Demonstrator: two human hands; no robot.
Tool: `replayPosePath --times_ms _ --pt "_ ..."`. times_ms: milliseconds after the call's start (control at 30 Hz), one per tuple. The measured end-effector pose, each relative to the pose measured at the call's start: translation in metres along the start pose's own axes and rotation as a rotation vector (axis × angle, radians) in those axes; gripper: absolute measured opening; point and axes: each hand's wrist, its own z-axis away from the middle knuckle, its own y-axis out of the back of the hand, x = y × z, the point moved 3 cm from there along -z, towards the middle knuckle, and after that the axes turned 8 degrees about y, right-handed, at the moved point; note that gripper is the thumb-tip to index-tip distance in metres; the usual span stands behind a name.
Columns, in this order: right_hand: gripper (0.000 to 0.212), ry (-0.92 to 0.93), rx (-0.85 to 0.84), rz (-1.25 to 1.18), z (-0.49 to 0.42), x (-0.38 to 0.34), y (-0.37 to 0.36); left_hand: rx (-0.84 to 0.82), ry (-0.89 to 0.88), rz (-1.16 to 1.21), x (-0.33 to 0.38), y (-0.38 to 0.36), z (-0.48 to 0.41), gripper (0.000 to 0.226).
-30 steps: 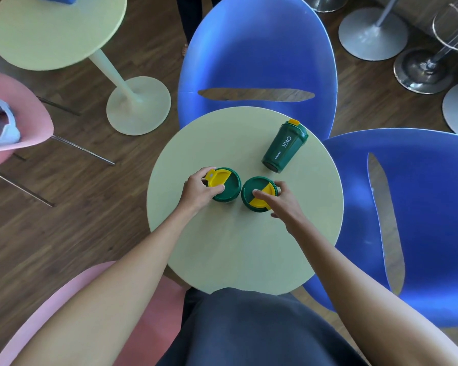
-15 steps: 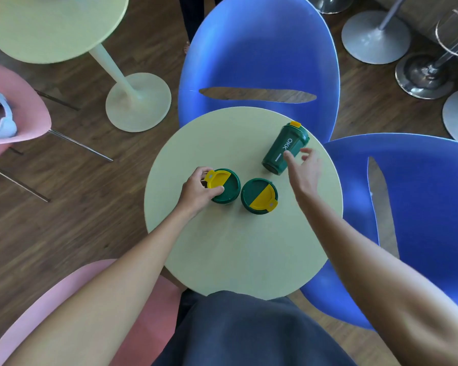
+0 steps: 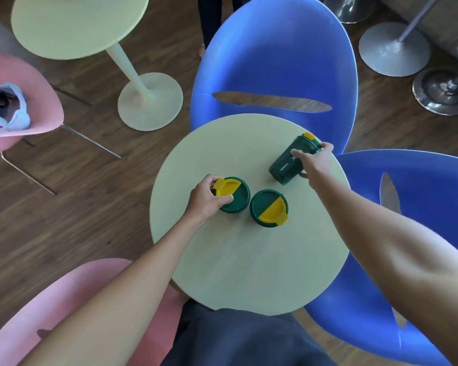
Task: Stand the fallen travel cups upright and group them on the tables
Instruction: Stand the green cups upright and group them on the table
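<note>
— Two cups (image 3: 269, 208) stand upright mid-desk (image 3: 249, 273); which step now?

— Third cup (image 3: 291, 161) lies at two o'clock, lid toward one, base toward seven. Right hand (image 3: 316, 165) fingers wrap it, seemingly closed; left hand (image 3: 205, 199) grips the left cup (image 3: 233, 195). Next: tip upright, slide closer.

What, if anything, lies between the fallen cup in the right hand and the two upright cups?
Nothing visible. The right hand grips the fallen cup; only bare table separates it from the two upright cups.
</note>
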Motion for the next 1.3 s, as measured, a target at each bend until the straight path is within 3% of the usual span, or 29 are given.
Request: replayPosePath --times_ms 167,300,467,700,767,833,900,1000,1133,1300 --pt "0.069 0.334 0.064 0.133 0.042 -0.014 -0.012 0.0 0.008 0.019 0.002 0.0 0.004 0.05" --pt "0.059 0.459 0.034 0.2 0.069 -0.018 -0.025 0.0 0.013 0.031 0.004 0.0 0.006 0.046" --pt "0.056 0.541 -0.141 0.341 0.084 -0.022 -0.034 0.005 0.023 0.036 0.006 0.0 0.008 0.045" --pt "0.027 0.564 -0.297 0.55 0.079 -0.025 -0.03 0.016 0.016 0.028 0.003 0.0 0.008 0.044" --pt "0.03 0.625 -0.352 0.608 0.071 -0.032 -0.028 0.023 0.016 0.028 0.003 -0.001 0.009 0.045" --pt "0.042 0.715 -0.514 0.661 0.065 -0.044 -0.029 0.022 0.019 0.043 0.003 -0.001 0.01 0.047" --pt "0.056 0.706 -0.72 0.703 0.06 -0.054 -0.032 0.023 0.012 0.044 0.003 0.0 0.011 0.048" --pt "0.049 0.605 -0.9 0.742 0.052 -0.061 -0.035 0.028 0.007 0.036 0.004 0.0 0.012 0.048" --pt "0.038 0.488 -0.84 0.603 0.046 -0.063 -0.034 0.034 0.017 0.021 0.006 0.001 0.012 0.05" --pt "0.044 0.353 -0.804 0.493 0.051 -0.056 -0.039 0.029 0.019 0.024 0.006 0.001 0.012 0.051"
